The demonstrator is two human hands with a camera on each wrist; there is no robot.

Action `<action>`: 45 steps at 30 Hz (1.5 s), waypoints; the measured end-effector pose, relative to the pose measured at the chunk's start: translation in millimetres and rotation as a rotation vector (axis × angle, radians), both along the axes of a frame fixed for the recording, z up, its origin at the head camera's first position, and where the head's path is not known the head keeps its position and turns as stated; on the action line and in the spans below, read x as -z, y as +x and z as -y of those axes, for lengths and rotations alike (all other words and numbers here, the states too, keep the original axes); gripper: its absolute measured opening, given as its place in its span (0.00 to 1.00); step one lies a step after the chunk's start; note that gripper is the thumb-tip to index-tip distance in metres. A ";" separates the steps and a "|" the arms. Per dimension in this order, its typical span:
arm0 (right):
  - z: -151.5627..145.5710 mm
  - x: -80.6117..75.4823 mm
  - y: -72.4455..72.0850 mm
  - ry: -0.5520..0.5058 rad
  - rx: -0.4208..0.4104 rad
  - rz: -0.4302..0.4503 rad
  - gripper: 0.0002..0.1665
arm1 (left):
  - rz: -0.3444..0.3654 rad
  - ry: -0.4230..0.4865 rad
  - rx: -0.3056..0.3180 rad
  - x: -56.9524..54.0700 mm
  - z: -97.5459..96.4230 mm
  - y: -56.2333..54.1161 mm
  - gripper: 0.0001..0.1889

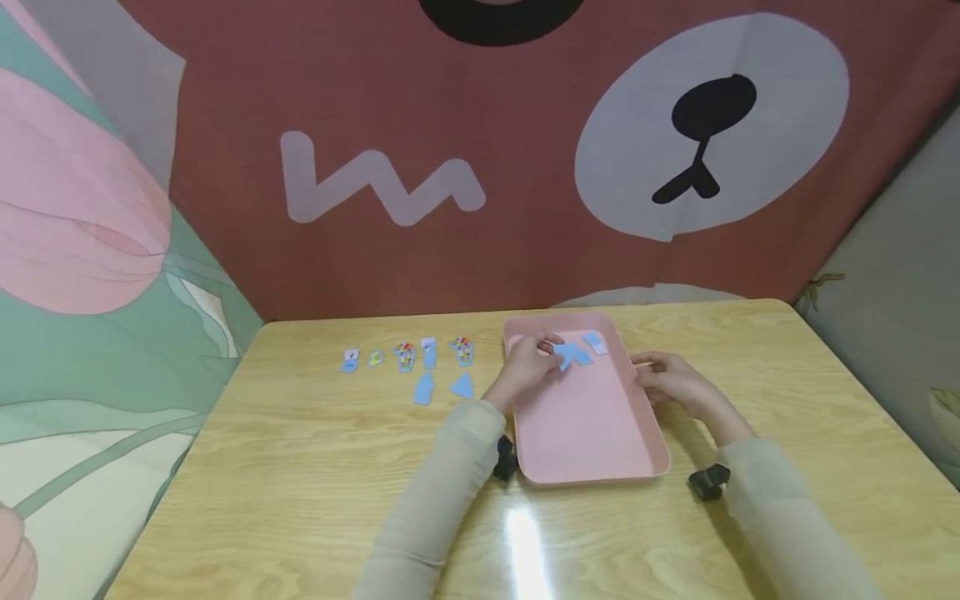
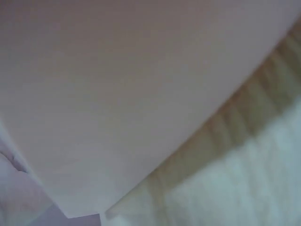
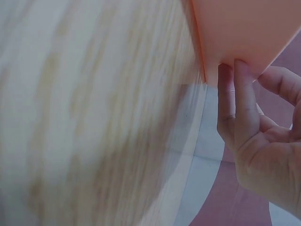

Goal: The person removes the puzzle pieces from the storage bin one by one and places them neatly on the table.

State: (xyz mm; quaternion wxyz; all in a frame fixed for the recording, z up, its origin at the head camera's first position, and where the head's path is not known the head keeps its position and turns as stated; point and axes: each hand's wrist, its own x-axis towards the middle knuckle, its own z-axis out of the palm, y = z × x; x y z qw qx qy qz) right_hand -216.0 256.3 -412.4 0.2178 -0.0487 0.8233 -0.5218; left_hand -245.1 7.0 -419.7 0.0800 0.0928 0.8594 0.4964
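Observation:
Inside the pink tray (image 1: 581, 425), near its far end, my left hand (image 1: 525, 365) pinches a flat light-blue piece (image 1: 565, 353) between thumb and fingers. A second blue piece (image 1: 582, 358) lies right beside it, and a blue-and-white piece (image 1: 595, 342) is a little further right. My right hand (image 1: 675, 382) is at the tray's right wall. In the right wrist view, its fingers (image 3: 243, 101) lie nearly straight against the tray's outer wall (image 3: 249, 33), one fingertip at the rim. The left wrist view shows mostly tray wall (image 2: 117, 103); the left hand's grip is hidden there.
Left of the tray, a row of small pieces lies on the wooden table (image 1: 315, 467): a blue-and-white piece (image 1: 350, 360), a greenish piece (image 1: 376, 358), and multicoloured pieces (image 1: 462, 351). Below them are two plain blue pieces (image 1: 423, 389). A printed cloth (image 1: 525, 258) hangs behind.

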 end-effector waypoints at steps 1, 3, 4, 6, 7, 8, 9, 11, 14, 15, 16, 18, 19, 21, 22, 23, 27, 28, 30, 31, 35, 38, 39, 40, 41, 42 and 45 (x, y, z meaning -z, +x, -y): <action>-1.2 0.6 0.1 0.004 -0.002 -0.004 0.34 | 0.005 0.029 -0.009 -1.2 0.0 -0.3 0.13; -2.7 0.5 1.0 0.009 0.000 -0.011 0.34 | 0.027 0.085 -0.020 -3.9 0.6 -0.8 0.13; -3.3 0.7 1.2 0.012 0.002 -0.013 0.34 | 0.037 0.119 -0.025 -5.5 1.2 -1.1 0.13; -4.1 0.6 1.7 0.010 0.001 -0.016 0.34 | 0.056 0.170 -0.028 -8.8 2.9 -1.4 0.14; -4.4 0.5 2.1 0.010 0.002 -0.016 0.34 | 0.060 0.191 -0.029 -10.5 4.1 -1.4 0.14; -4.6 0.3 2.5 0.010 0.004 -0.014 0.35 | 0.064 0.204 -0.033 -12.3 5.4 -1.4 0.14; -4.9 0.4 2.6 0.009 0.005 -0.013 0.34 | 0.066 0.222 -0.040 -13.6 6.7 -1.7 0.14; -5.2 0.4 3.3 0.013 0.008 -0.011 0.34 | 0.070 0.245 -0.054 -15.3 9.6 -2.1 0.14; -6.1 1.2 4.4 0.020 0.012 -0.007 0.34 | 0.083 0.275 -0.085 -17.9 14.6 -2.1 0.15; -6.2 1.5 4.7 0.022 0.014 -0.007 0.34 | 0.093 0.290 -0.088 -19.2 17.1 -1.4 0.15; -6.2 1.6 5.1 0.024 0.015 -0.007 0.34 | 0.100 0.299 -0.092 -20.9 19.7 -0.6 0.15; -6.3 2.0 5.6 0.023 0.015 -0.007 0.34 | 0.112 0.319 -0.104 -24.4 25.1 1.1 0.16; -6.1 2.0 5.9 0.023 0.016 -0.006 0.34 | 0.116 0.326 -0.109 -25.8 28.3 2.0 0.16; -5.6 2.3 6.3 0.023 0.015 -0.005 0.34 | 0.126 0.337 -0.111 -28.9 35.3 4.4 0.16; -5.3 2.4 6.4 0.021 0.015 -0.003 0.34 | 0.127 0.344 -0.115 -29.7 38.6 5.1 0.16; -5.1 2.6 6.6 0.020 0.014 -0.003 0.34 | 0.126 0.343 -0.115 -30.5 42.2 6.2 0.15; -3.4 2.2 7.0 0.014 0.004 -0.002 0.34 | 0.139 0.344 -0.119 -31.8 58.3 10.4 0.15; -2.9 1.9 7.0 0.012 0.004 -0.002 0.34 | 0.142 0.344 -0.126 -32.4 62.3 11.5 0.15; -2.2 1.7 6.6 0.010 -0.004 -0.006 0.34 | 0.147 0.341 -0.139 -33.5 70.3 13.4 0.15; -1.5 1.2 6.4 0.009 -0.006 -0.007 0.34 | 0.147 0.337 -0.146 -34.8 74.1 14.5 0.15; 0.6 0.6 4.3 0.009 -0.012 -0.011 0.34 | 0.142 0.330 -0.169 -39.1 90.8 17.9 0.16; 1.4 0.6 3.3 -0.001 -0.012 -0.011 0.34 | 0.134 0.314 -0.177 -41.2 103.9 20.3 0.17; 1.4 0.6 3.1 -0.004 -0.016 -0.014 0.34 | 0.127 0.307 -0.176 -41.8 108.4 21.4 0.18; 1.5 0.6 3.0 -0.009 -0.009 -0.010 0.34 | 0.128 0.302 -0.181 -42.5 112.7 22.0 0.18; 1.5 0.2 3.3 -0.011 -0.009 -0.010 0.34 | 0.127 0.296 -0.184 -43.5 117.1 22.9 0.19; 1.4 0.2 3.2 -0.015 -0.004 -0.006 0.34 | 0.124 0.290 -0.184 -44.2 121.6 23.7 0.19; 0.8 -0.5 3.5 -0.018 0.000 -0.002 0.34 | 0.125 0.276 -0.201 -47.0 135.6 25.8 0.19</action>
